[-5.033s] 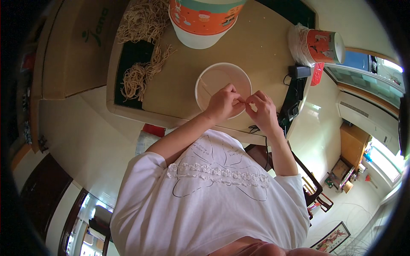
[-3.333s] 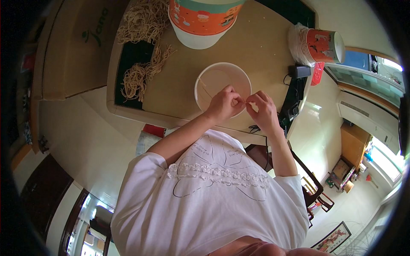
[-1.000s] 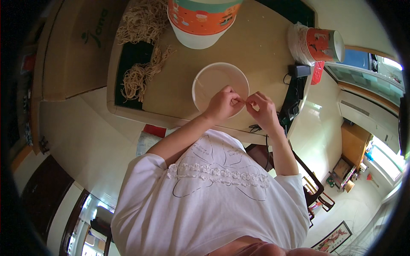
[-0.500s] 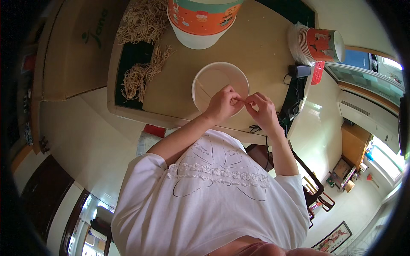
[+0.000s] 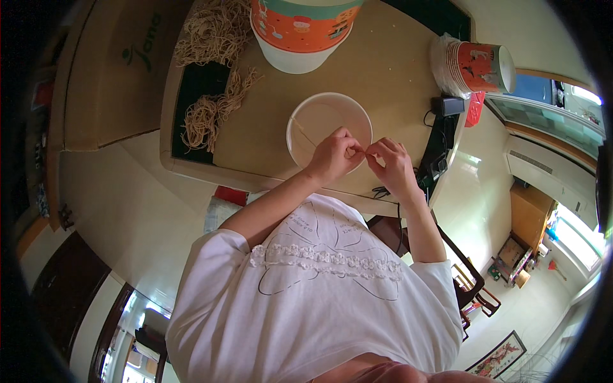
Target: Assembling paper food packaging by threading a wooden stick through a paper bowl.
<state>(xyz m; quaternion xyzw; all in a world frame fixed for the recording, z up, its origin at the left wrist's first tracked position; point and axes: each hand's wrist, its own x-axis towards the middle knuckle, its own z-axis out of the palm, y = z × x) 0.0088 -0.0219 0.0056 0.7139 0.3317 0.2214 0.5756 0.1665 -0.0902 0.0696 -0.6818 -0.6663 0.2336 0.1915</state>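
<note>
Two bare hands meet over the near right part of the white tub (image 5: 332, 110), their fingertips nearly touching close to its rim. The left hand (image 5: 332, 156) lies above the tub's opening, its back turned up, its fingers curled inward and its thumb and forefinger drawn into a narrow pinch pointing right. The left forearm slants up from the near left of the tub, elbow bent and held outward. The right hand (image 5: 391, 167) is just right of the tub, its fingers arched over and its thumb and forefinger rounded into a narrow pinch that faces the left one; the right forearm rises steeply from the tub's near right. What either pinch contains is too small to tell. One pale strand (image 5: 304, 135) runs from the tub's left wall across the inside toward the left hand, where it passes from sight. Two cord heaps, the larger (image 5: 211, 35) and the smaller (image 5: 203, 121), lie left of the tub; an orange bucket (image 5: 303, 32) stands beyond it, and a cup stack (image 5: 477, 68) lies to its far right.
</note>
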